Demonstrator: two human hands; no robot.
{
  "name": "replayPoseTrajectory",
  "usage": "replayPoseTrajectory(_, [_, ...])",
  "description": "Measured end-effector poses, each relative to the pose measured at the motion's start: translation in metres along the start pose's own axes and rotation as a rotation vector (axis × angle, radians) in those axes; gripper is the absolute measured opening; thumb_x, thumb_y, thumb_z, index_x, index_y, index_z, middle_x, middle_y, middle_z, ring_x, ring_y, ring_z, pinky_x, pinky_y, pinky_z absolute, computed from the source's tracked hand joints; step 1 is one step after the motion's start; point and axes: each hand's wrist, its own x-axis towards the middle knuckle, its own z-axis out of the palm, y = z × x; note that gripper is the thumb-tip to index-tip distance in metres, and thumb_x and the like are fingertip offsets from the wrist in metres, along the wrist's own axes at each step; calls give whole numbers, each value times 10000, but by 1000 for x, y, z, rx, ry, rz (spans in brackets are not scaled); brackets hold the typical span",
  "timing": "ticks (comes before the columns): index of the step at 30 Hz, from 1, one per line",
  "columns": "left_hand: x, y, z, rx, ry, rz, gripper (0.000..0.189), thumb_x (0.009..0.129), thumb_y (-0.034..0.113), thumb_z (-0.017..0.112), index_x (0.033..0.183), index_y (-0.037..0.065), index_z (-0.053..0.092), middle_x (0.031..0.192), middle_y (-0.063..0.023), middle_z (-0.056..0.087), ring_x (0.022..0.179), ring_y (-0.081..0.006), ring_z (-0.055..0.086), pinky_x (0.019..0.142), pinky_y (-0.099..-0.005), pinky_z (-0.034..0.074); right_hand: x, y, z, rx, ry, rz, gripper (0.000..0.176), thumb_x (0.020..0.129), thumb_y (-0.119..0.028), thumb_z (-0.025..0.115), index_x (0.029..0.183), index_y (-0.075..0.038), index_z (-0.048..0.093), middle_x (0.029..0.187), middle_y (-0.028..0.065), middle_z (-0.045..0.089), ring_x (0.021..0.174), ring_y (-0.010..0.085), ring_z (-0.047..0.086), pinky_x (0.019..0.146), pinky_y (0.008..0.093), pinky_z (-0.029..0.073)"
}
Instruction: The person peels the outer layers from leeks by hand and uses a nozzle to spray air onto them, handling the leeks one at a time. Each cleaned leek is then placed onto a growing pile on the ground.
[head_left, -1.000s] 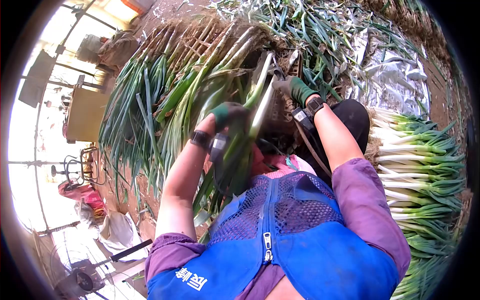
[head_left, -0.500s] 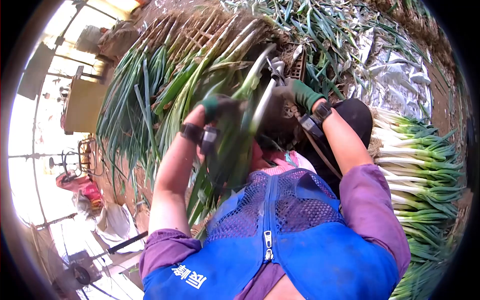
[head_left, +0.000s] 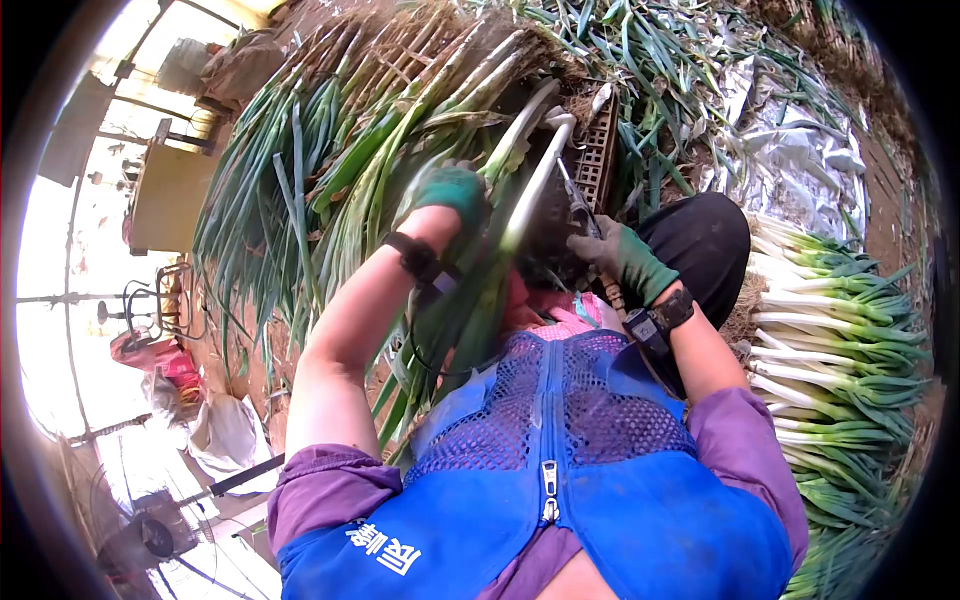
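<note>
My left hand (head_left: 448,192), in a green and grey glove, is closed at the upper stems of a long green onion (head_left: 518,132); its fingertips are partly hidden and blurred. Beside it a second green onion with a clean white stem (head_left: 535,185) slants across, its leaves hanging down toward my lap. Gloved the same way, my right hand (head_left: 625,258) grips an air blow gun (head_left: 580,200) with a thin metal nozzle. The nozzle points up beside the white stem, and a hose coupling shows below the hand.
A heap of untrimmed green onions (head_left: 290,190) lies to the left, roots at the far end. White-stemmed onions (head_left: 815,340) are laid in a row at right. Ahead are a brown plastic crate (head_left: 597,150), loose leaves (head_left: 650,90) and silvery sheeting (head_left: 790,155). My dark-trousered knee (head_left: 705,240) is near my right hand.
My right hand has drawn back toward my body with the blow gun, away from the stem ends. My left hand has shifted slightly upward. The white stem now shows more fully.
</note>
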Motion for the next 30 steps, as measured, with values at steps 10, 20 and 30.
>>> replayPoseTrajectory(10, [-63, -39, -164, -1253, 251, -23, 187, 979, 175, 605, 1062, 48, 714, 877, -47, 724, 771, -140, 678, 725, -288, 554, -6, 14, -2, 144, 15, -3, 616, 817, -465, 731, 1173, 21, 604, 830, 84, 648, 685, 171, 610, 624, 328, 515])
replayPoseTrajectory(20, [-12, 4, -138, -409, 173, 284, 183, 960, 162, 594, 1069, 47, 686, 1001, -75, 710, 943, -188, 666, 809, -357, 543, -18, 13, 8, -92, -102, 7, 747, 780, -495, 734, 1300, 16, 571, 992, 182, 704, 900, 247, 685, 817, 363, 528])
replayPoseTrajectory(30, [56, -112, -253, -544, 333, -21, 375, 946, 328, 633, 1152, 15, 659, 1108, -145, 702, 1069, -252, 656, 931, -391, 522, -17, 7, -1, 37, 23, 41, 709, 799, -490, 756, 1246, 32, 585, 915, 146, 691, 781, 219, 667, 718, 357, 534])
